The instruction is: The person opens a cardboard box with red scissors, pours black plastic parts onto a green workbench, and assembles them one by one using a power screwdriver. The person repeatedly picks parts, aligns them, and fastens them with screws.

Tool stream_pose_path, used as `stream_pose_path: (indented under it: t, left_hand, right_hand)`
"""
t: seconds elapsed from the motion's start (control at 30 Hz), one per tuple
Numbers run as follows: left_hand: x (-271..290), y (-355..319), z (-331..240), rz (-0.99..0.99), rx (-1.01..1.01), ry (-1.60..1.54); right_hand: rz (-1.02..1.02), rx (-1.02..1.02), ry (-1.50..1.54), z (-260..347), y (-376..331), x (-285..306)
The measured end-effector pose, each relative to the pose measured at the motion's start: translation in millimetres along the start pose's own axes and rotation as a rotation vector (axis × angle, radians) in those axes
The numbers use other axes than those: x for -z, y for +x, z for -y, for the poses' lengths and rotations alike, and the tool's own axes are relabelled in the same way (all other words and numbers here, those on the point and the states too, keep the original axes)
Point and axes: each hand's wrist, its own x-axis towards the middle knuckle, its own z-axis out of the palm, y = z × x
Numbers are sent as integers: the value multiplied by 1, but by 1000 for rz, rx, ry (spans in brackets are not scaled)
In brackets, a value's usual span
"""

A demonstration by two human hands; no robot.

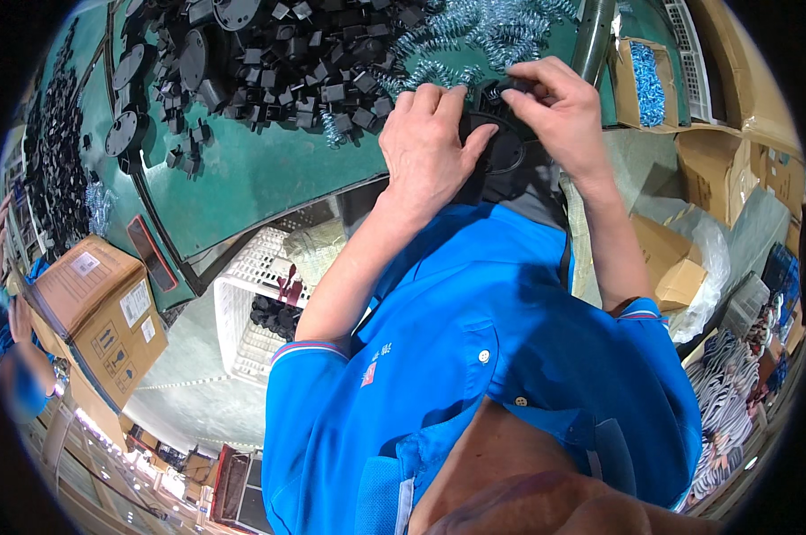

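Observation:
My left hand lies over the left side of a black plastic part with a round disc face, fingers curled and thumb against it. My right hand pinches a small black piece between thumb and fingers, right at the part's far end. Its exact shape is mostly hidden by the fingers. Beyond my hands, loose pale-blue coil springs are heaped on the green table. A wide pile of small black plastic blocks spreads to their left.
Black round-ended housings stand at the table's left. A cardboard box of blue springs is at right. Below the table edge is a white crate with black parts. Another person's hand shows beside a carton at far left.

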Motion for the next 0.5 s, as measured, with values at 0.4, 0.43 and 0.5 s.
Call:
stream_pose_path:
  t: [0.4,0.43,0.5]
  left_hand:
    - [-1,16,1,445,511,-634]
    - [7,19,-5,426,690,-941]
    - [16,16,-3,372,909,-1414]
  right_hand:
    - [-223,-114,274,-22,-22,-37]
    - [-242,-132,383,-23,-26,-38]
    - [-252,-220,618,-16,-32,-35]
